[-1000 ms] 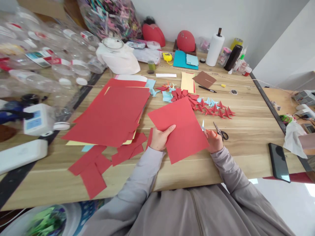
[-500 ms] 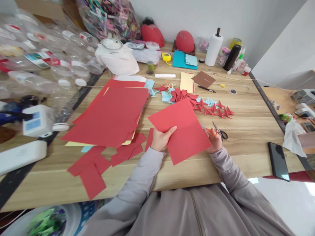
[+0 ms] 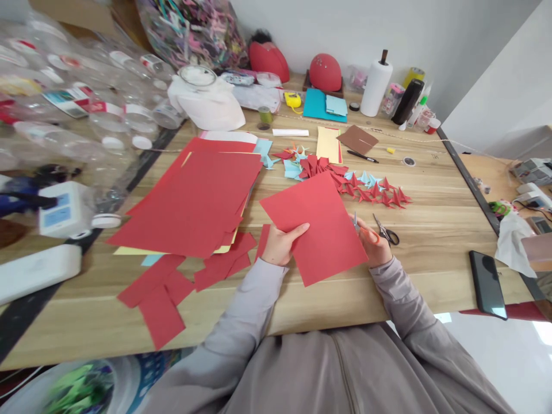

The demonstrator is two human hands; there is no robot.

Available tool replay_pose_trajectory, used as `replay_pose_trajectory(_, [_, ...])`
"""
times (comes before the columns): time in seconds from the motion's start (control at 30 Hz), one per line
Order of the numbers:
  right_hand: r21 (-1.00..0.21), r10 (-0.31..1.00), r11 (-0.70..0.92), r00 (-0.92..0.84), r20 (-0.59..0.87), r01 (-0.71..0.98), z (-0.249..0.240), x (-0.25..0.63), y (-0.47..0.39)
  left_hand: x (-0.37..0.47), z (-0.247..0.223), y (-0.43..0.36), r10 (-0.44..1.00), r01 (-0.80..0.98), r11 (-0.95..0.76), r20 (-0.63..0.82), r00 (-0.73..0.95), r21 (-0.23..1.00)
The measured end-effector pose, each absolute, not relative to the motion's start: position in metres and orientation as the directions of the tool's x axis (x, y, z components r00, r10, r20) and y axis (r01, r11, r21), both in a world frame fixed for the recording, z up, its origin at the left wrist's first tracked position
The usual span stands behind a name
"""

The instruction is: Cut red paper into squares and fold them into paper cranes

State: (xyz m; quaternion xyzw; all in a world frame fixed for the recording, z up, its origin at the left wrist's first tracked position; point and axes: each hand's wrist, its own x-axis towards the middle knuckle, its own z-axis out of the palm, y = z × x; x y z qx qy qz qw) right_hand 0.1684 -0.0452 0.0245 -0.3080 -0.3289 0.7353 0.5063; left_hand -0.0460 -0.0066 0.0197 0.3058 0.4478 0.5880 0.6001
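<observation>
Between my hands is a sheet of red paper point(image 3: 321, 224), held tilted above the table. My left hand point(image 3: 281, 242) pinches its left edge, thumb on top and fingers hidden underneath. My right hand point(image 3: 376, 247) is closed around orange-handled scissors point(image 3: 369, 232), whose blades stand at the sheet's right edge; whether they are cutting I cannot tell. A second pair of scissors point(image 3: 390, 234) with black handles lies just right of that hand. Left of the sheet is a stack of large red paper point(image 3: 194, 201), with small red pieces point(image 3: 163, 313) in front of it.
Folded red and blue paper shapes point(image 3: 379, 190) lie beyond the sheet. A black phone point(image 3: 488, 283) rests at the right. Plastic bottles point(image 3: 107, 115) crowd the left side. A white paper roll point(image 3: 376, 89) and a black flask point(image 3: 407, 102) stand at the back.
The scissors have shifted slightly left and turned, their blades now more upright by the sheet's right edge. The left hand keeps its hold with almost no movement.
</observation>
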Motion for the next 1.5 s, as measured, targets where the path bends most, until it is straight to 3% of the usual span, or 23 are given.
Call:
replay_pose_trajectory(0.27, [-0.805, 0.915, -0.332, -0.374, -0.149, -0.492, 0.005, 0.183, -0.045, -0.053, 0.024, -0.005, 0.946, -0.539, 0.303, -0.316, 0.072, 0.786])
replay_pose_trajectory(0.43, [-0.746, 0.878, -0.44, -0.414, -0.24, -0.5, 0.014, 0.18, -0.045, -0.044, 0.014, -0.005, 0.981, -0.433, 0.135, -0.181, -0.066, 0.891])
replay_pose_trajectory(0.57, [-0.701, 0.841, -0.501, -0.477, -0.255, -0.508, 0.02, 0.18, -0.043, -0.046, 0.012, -0.005, 0.988, -0.229, -0.011, -0.025, -0.152, 0.973])
replay_pose_trajectory(0.87, [-0.664, 0.839, -0.503, -0.497, -0.221, -0.553, 0.022, 0.176, -0.043, -0.049, 0.016, -0.006, 0.969, -0.024, -0.113, 0.105, -0.223, 0.993])
replay_pose_trajectory(1.5, [-0.676, 0.926, -0.369, -0.313, -0.209, -0.638, 0.011, 0.166, -0.045, -0.047, 0.016, -0.004, 0.956, -0.071, -0.121, 0.097, -0.277, 0.99])
